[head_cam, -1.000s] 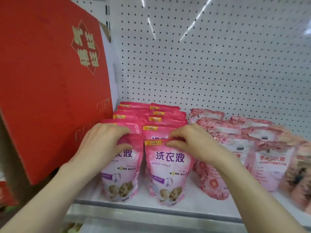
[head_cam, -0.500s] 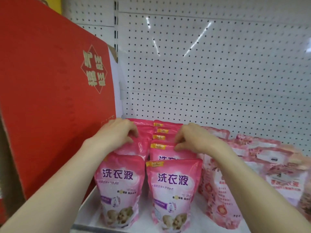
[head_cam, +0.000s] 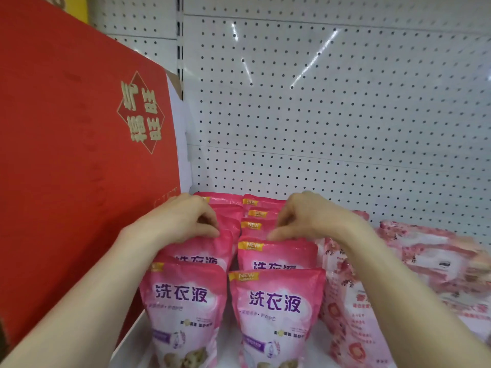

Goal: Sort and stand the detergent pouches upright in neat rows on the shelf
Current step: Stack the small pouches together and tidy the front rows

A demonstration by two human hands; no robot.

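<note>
— Pink detergent pouches stand in two rows on the shelf, at six o'clock?
— Yes. Left hand pinches one second-row pouch top; right hand pinches its neighbour's.

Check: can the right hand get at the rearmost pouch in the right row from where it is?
Probably yes. The right hand sits over that row, and the rearmost pouch has its top edge uncovered just beyond the fingers.
</note>
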